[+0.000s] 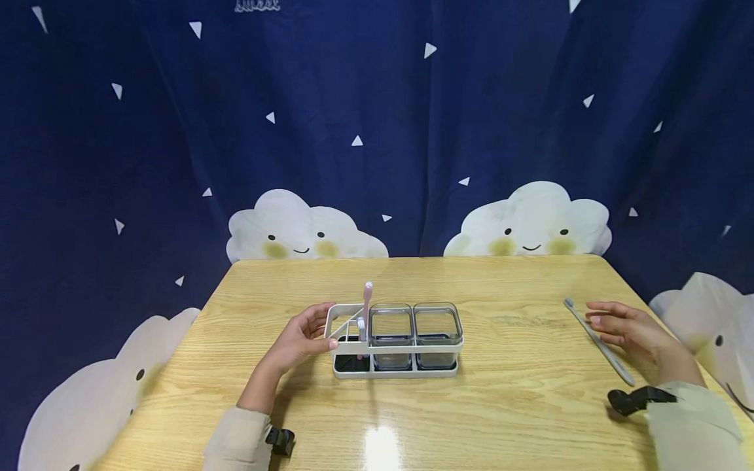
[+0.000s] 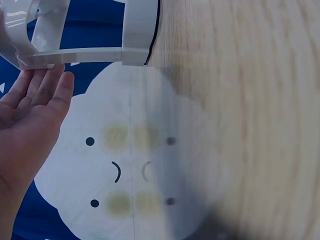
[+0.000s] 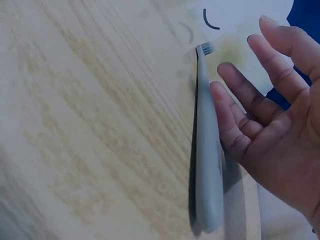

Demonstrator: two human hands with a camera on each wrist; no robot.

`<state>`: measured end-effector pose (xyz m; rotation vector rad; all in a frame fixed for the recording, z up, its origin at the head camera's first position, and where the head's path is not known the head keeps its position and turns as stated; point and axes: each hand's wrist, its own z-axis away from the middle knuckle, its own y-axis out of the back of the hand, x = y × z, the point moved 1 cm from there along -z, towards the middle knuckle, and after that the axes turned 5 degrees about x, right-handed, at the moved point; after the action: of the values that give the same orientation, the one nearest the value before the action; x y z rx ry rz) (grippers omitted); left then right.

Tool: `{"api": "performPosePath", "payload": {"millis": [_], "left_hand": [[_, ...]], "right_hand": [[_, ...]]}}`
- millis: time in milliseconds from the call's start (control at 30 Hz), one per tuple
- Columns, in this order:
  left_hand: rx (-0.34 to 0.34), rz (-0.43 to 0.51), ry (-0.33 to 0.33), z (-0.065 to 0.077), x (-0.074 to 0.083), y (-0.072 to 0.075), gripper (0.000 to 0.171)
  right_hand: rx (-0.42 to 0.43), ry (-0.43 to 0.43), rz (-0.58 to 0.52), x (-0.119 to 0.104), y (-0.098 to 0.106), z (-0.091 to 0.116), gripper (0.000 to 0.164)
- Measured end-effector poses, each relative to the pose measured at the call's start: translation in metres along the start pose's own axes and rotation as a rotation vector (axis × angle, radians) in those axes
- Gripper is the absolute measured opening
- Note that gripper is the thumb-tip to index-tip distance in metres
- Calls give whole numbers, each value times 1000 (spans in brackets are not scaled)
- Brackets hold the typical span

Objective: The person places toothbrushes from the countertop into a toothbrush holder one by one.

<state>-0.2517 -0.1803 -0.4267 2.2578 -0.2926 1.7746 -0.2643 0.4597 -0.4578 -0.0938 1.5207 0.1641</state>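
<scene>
A white toothbrush holder [image 1: 393, 349] stands upright on the table, two clear square cups [image 1: 391, 360] [image 1: 437, 360] in its middle and right sections. In its divided left section stand a pink toothbrush [image 1: 367, 297] and a second, paler brush [image 1: 361, 327]. My left hand [image 1: 300, 337] grips the holder's left end, thumb at the front and fingers behind. In the left wrist view, those fingers [image 2: 47, 92] touch the holder's white frame [image 2: 90, 55]. A grey toothbrush [image 3: 207, 145] lies on the table at the right. Beside it is my right hand [image 3: 285, 110], fingers spread and holding nothing.
The wooden table [image 1: 501, 392] runs back to a dark blue curtain [image 1: 400, 98] with cloud prints. Black wrist cameras [image 1: 639, 399] are strapped at both sleeves. The grey brush lies near the table's right edge.
</scene>
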Motion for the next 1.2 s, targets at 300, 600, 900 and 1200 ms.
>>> {"api": "performPosePath", "payload": {"millis": [300,600,900,1200], "left_hand": [[8,-16,12,-1,0,-2,70],[7,-18,10,-1,0,-1,70],[2,-33,15,-1,-2,0,70],[9,-29,10,0,-2,1,70]], "right_hand": [[57,-74,157,-5,0,6,29],[59,-101,203,-4,-5,4,28],[78,-127,204,2,-4,-5,27],[7,-89,101,8,2,-9,31]]}}
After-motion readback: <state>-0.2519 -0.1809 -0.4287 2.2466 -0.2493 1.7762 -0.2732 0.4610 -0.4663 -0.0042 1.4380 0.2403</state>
